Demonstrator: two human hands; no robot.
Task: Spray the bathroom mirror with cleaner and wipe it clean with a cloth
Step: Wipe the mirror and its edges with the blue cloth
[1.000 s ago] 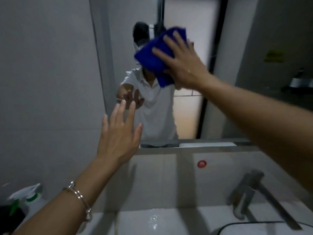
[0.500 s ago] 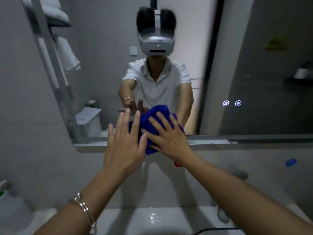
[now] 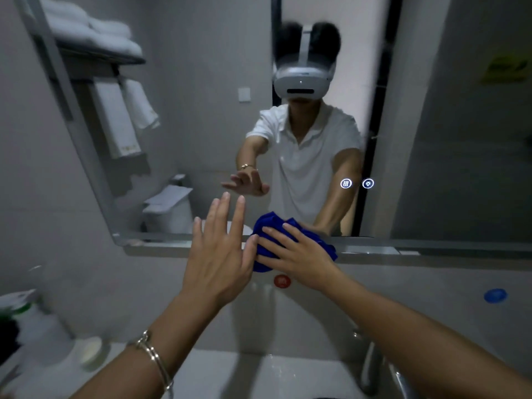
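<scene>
The bathroom mirror [image 3: 201,110] fills the upper half of the head view and reflects a person in a white shirt. My right hand [image 3: 299,251] presses a bunched blue cloth [image 3: 270,226] against the mirror's bottom edge, fingers spread flat over it. My left hand [image 3: 221,251] is raised just left of the cloth, fingers straight, holding nothing; a bracelet sits on that wrist. A white spray bottle with green parts [image 3: 20,309] stands blurred at the far left on the counter.
A ledge [image 3: 403,250] runs under the mirror. The tap [image 3: 371,367] stands at the lower right by the white basin [image 3: 244,375]. A red sticker [image 3: 282,280] and a blue sticker [image 3: 495,295] mark the wall. Two lit touch icons [image 3: 357,183] glow on the mirror.
My right hand has swept the blue cloth from high on the mirror down to its bottom edge. The view has tilted to show more of the mirror. My left hand stays raised.
</scene>
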